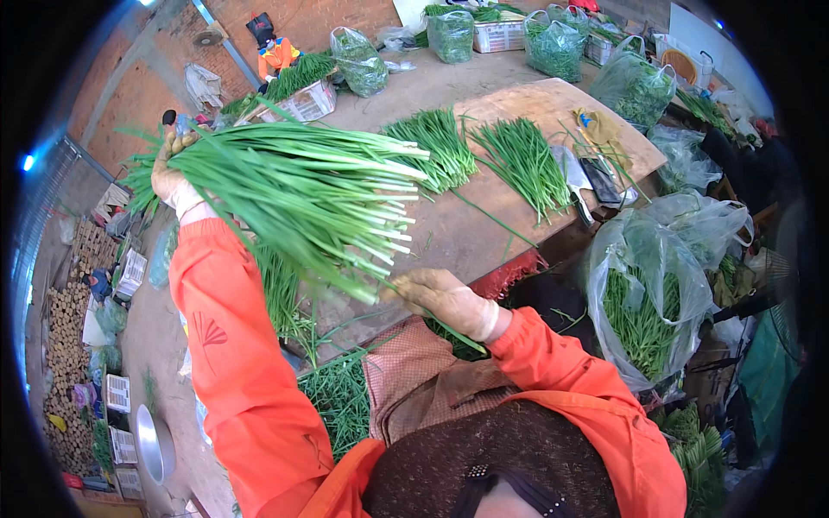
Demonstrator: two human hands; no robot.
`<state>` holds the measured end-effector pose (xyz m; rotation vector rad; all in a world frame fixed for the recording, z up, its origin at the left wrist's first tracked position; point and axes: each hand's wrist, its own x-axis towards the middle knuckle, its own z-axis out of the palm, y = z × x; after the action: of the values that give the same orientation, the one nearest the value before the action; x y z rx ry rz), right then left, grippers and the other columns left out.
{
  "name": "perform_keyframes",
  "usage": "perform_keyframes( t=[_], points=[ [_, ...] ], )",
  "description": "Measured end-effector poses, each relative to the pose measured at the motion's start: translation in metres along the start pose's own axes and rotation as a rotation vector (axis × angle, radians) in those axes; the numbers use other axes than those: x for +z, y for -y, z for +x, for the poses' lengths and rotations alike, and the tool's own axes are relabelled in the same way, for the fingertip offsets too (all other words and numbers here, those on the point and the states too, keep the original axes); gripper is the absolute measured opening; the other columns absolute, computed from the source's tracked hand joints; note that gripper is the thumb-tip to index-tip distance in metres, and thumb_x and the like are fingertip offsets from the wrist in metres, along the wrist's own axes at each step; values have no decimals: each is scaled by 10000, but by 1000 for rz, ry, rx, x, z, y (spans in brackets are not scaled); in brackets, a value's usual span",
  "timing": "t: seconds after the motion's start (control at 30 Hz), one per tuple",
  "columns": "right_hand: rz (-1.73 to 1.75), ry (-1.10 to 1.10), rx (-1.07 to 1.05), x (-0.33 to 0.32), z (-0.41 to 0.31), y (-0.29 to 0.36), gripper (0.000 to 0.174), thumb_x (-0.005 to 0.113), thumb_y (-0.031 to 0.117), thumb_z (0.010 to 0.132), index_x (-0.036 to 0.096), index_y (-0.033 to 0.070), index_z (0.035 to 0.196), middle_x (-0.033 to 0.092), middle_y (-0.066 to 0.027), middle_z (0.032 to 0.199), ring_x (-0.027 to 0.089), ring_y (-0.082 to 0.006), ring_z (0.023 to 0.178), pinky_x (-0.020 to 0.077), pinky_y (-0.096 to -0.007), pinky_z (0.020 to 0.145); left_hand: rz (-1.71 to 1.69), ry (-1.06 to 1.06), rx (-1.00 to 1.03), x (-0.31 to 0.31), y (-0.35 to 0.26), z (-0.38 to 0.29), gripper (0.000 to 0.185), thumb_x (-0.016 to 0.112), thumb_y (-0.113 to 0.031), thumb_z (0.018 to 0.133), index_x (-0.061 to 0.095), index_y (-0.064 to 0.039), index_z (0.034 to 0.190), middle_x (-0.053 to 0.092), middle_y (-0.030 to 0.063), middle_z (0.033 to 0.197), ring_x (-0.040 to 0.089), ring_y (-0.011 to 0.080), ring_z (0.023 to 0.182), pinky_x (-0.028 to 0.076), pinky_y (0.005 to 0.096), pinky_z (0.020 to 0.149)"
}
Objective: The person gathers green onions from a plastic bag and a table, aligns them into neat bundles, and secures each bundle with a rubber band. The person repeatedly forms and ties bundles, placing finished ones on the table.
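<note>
My left hand [173,169], in a pale glove, grips a large bunch of garlic chives [304,194] by its leafy part. The white cut ends fan out to the right above a wooden table [427,233]. My right hand [450,303], also gloved, is just below those ends. A loose chive stalk [456,333] passes through its fingers and hangs out beneath the palm. Two separate piles of chives, a nearer pile [447,152] and a right-hand pile [528,165], lie on the table. More chives [278,285] lie under my left forearm.
A cleaver [572,178] and a dark phone-like object [600,180] lie at the table's right. Clear plastic bags of greens [647,291] stand beside it. Cut leaves [340,395] are by my lap. Another person [278,57] works beyond a crate [304,103]. A metal basin [155,443] stands left.
</note>
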<state>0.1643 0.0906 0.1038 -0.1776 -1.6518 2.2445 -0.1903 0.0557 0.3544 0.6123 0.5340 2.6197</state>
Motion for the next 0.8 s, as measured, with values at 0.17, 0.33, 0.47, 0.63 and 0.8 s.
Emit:
perform_keyframes(
  t=[0.17, 0.33, 0.47, 0.63, 0.8],
  points=[
    [-504, 104, -33, -39, -39, -21, 259, 551, 245, 986, 671, 48, 1103, 699, -123, 995, 635, -232, 964, 489, -338, 873, -83, 131, -95, -20, -17, 5, 72, 575, -19, 804, 613, -4, 864, 522, 33, 639, 527, 218, 656, 478, 462, 812],
    [-1501, -161, 50, -51, -40, -11, 383, 636, 286, 887, 618, 101, 1221, 638, -174, 1167, 601, -315, 1066, 466, -369, 931, -224, 598, -227, -33, -12, -5, 140, 513, -103, 945, 618, -23, 992, 654, 116, 745, 623, 240, 678, 518, 496, 869],
    [-166, -150, -219, -15, -6, 14, 436, 678, 352, 897, 607, 33, 1187, 656, -138, 1014, 624, -262, 915, 486, -331, 838, -167, 428, -90, -31, -2, -17, 73, 578, -58, 816, 628, -41, 866, 531, 4, 677, 547, 195, 717, 446, 412, 864],
    [-684, -424, -241, 6, 1, 34, 450, 696, 412, 890, 613, 3, 1059, 647, -114, 743, 641, -256, 672, 505, -371, 643, -190, 507, -102, -30, 7, -24, 125, 549, -83, 842, 624, -24, 923, 534, 16, 700, 546, 190, 727, 440, 429, 900],
    [-679, -527, -335, 6, -1, 25, 354, 702, 373, 893, 614, 30, 893, 593, -108, 657, 596, -256, 588, 478, -390, 585, -212, 501, -112, -41, 14, -32, 152, 531, -87, 880, 623, -21, 981, 545, 20, 709, 553, 187, 732, 451, 407, 872]
  ],
)
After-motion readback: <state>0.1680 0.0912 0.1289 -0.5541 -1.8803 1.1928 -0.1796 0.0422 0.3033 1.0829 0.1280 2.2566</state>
